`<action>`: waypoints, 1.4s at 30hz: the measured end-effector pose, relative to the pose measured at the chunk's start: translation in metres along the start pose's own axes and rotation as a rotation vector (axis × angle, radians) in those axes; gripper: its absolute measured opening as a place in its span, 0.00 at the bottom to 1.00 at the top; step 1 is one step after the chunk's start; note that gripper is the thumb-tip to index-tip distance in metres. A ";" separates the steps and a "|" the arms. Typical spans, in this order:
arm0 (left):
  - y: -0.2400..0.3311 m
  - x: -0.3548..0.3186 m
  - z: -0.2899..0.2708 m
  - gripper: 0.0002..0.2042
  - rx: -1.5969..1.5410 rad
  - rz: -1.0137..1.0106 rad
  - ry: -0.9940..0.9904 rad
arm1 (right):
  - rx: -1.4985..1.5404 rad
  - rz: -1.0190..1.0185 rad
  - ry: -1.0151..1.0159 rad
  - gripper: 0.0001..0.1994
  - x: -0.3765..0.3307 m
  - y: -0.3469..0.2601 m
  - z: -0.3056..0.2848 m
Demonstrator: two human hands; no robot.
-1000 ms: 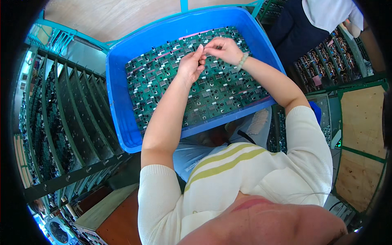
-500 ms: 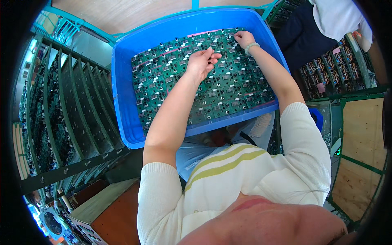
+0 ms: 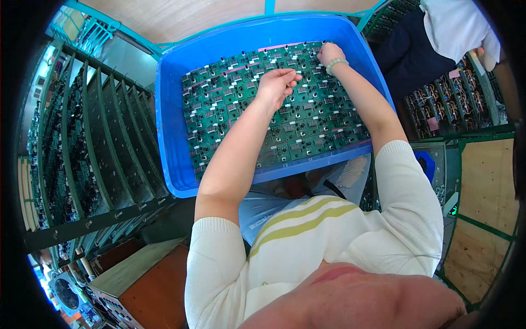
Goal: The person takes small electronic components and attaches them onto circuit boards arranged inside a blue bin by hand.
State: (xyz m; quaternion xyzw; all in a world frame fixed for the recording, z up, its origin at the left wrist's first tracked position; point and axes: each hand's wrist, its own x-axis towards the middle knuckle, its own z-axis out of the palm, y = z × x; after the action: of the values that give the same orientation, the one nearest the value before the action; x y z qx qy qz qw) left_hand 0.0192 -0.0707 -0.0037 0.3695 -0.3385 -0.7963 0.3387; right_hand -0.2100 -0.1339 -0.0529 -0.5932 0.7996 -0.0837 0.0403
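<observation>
The green circuit boards [image 3: 307,126] lie packed flat in the blue plastic bin [image 3: 172,137] on our lap. Our left hand [image 3: 276,85] rests loosely curled on them; our right hand [image 3: 329,53] pinches the far edge — careless tugging could snag neighbouring components.

Right hand [image 3: 330,54], at 12 o'clock: fingertips hidden among the green circuit boards [image 3: 285,118]; grasp undeterminable. Left hand [image 3: 278,86] curls, contents hidden. Another person's dark clothing [image 3: 408,55], 1 o'clock, is cut off by the rim.
</observation>
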 end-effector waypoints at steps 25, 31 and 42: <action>0.005 0.012 -0.017 0.08 -0.210 0.070 0.139 | 1.198 -0.298 -0.398 0.10 -0.063 -0.083 -0.060; 0.011 0.008 -0.012 0.11 -0.263 0.045 0.061 | 1.194 -0.389 -0.558 0.09 -0.054 -0.090 -0.069; 0.011 0.016 -0.019 0.07 -0.364 0.066 0.341 | 0.984 -0.373 -0.242 0.07 -0.003 -0.072 -0.037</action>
State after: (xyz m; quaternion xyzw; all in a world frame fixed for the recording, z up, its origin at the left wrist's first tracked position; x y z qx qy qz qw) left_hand 0.0299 -0.0951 -0.0103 0.4201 -0.1393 -0.7589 0.4777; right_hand -0.1471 -0.1478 -0.0038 -0.6417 0.5366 -0.3853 0.3896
